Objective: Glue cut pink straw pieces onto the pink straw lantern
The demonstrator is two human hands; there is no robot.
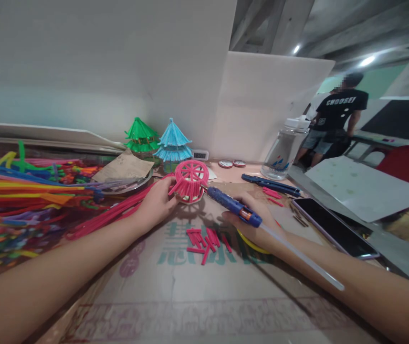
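Two bare hands meet near the centre of the frame. The left hand (pixel 160 199), fingers nearly closed, grips the left edge of one round pink lattice piece (pixel 191 189), which is tilted up at the centre. The right hand (pixel 249 216), just right of centre, is curled around one blue glue gun (pixel 231 202); its nozzle meets the piece's right side, and one clear glue stick (pixel 308 263) trails toward the lower right. Below lie about ten short pink strips (pixel 211 236), overlapping too much for an exact count, on one printed cardboard sheet (pixel 147 291). Behind, left of upper centre, stand two tiered roof models, one green (pixel 141 131) and one blue (pixel 172 136). Right of these are two round tins (pixel 225 164); farther right, one bottle (pixel 285 153) and one phone (pixel 335 227).
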